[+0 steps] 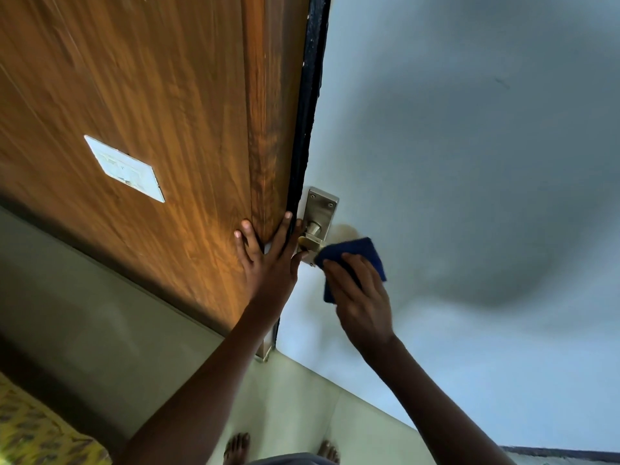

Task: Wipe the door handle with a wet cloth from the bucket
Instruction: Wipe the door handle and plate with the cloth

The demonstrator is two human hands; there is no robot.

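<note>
The left hand (pixel 268 263) is spread flat, fingers splayed wide, palm pressed against the edge of the wood-grain brown door (pixel 151 95); its grip is fully open and holds nothing. The fingertips straddle the door's dark black edge strip (pixel 307 129), with the thumb side reaching toward the metal.

Just to the right sits the brushed-metal door handle (pixel 310 241), a lever on a rectangular silver backplate (pixel 320 209) screwed to the pale blue-grey door face (pixel 469 162). The right hand (pixel 362 297) has its grip closed over a folded dark blue cloth (pixel 359 255), fingers curled across the top of it, and the cloth's leading edge is touching the outer end of the lever. Whether the cloth is wet cannot be told.

On the brown surface, well up and left of the hands, a white rectangular plate (pixel 124 169) is fixed flat. Down below, pale tiled floor (pixel 302 397) shows, with two bare feet (pixel 236 448) at the bottom edge. A yellow patterned fabric (pixel 33 431) fills the bottom-left corner.
</note>
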